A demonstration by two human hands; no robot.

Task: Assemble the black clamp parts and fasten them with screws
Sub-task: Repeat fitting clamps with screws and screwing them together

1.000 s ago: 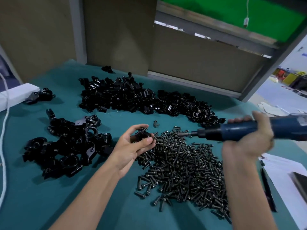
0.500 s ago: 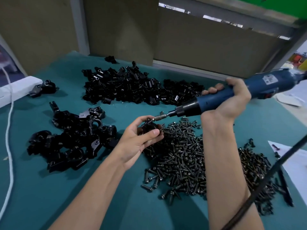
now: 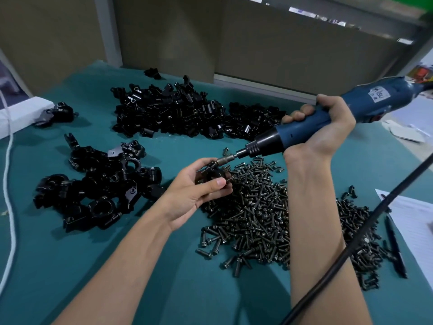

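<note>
The left hand (image 3: 194, 195) is curled around a small black clamp (image 3: 212, 175), with the thumb pressed across its near side and the fingers wrapped behind it. It holds the clamp just above the far edge of a wide heap of dark screws (image 3: 257, 214) on the teal table (image 3: 117, 266).

The right hand (image 3: 328, 130) is closed tight around the body of a blue electric screwdriver (image 3: 351, 109), which tilts down to the left. The screwdriver's metal bit (image 3: 225, 160) meets the top of the clamp; whether a screw sits under it cannot be told. A black cable (image 3: 351, 245) crosses in front of the right forearm.

A long pile of loose black clamp parts (image 3: 178, 113) lies at the back of the table. A second pile of larger black clamp pieces (image 3: 100, 188) lies to the left of the left hand. A sheet of paper (image 3: 417, 226) and a pen (image 3: 396, 249) lie at the right edge, just beside the screws.
</note>
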